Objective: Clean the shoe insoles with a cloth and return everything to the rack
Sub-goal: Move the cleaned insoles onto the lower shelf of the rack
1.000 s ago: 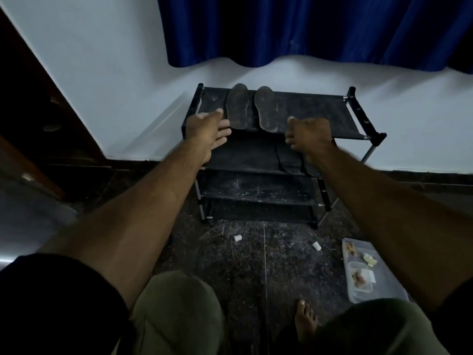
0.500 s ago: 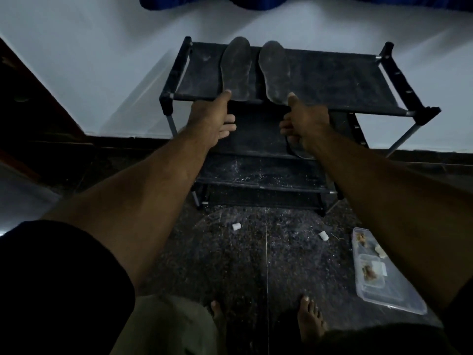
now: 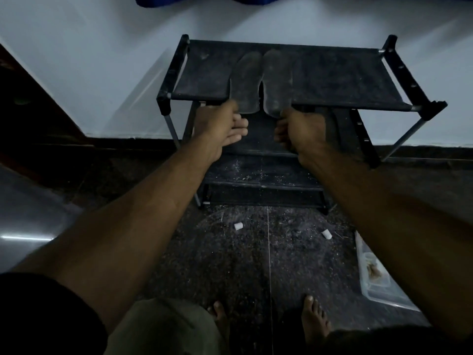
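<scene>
Both insoles [image 3: 261, 82] lie at the rack [image 3: 340, 80] top's front edge, your left hand [image 3: 220, 126] and right hand [image 3: 302, 129] pinching their heels; a one-sided tug could drop one.

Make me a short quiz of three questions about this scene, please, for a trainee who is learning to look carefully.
1. True or false: both insoles lie on the top shelf of the rack.
2. Which hand takes the left insole? A) left hand B) right hand C) neither
3. Fill in: the clear plastic container lies on the ___.

Key
1. True; the right insole lies beside the left one, heels over the front edge.
2. A; the left hand is at its heel, the right hand at the other.
3. Floor.
</scene>
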